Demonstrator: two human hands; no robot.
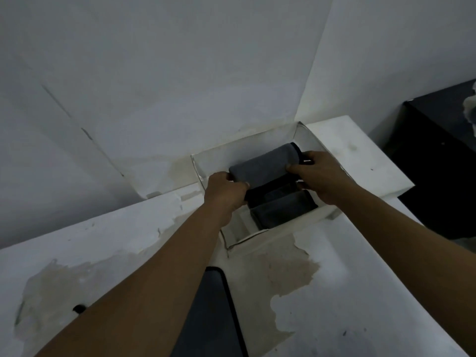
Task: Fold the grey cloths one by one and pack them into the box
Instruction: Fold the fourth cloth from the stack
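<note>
The grey cloth (265, 167) at the centre is soft, matt fabric with a darker hem. The packed cloths (283, 208) just toward 6 o'clock of it are the same matt fabric, darker in shadow. The box (327, 213) has thin, smooth walls with a faint sheen, seemingly plastic. The bench (360, 292) is matt white paint, peeled in rough patches down to a dull beige layer. The wall (154, 73) at 12 o'clock is matt white, stained low down. At 3 o'clock a cabinet (438, 176) is matt black. At 6 o'clock a spare cloth (206, 318) is matt grey with dark edging.
</note>
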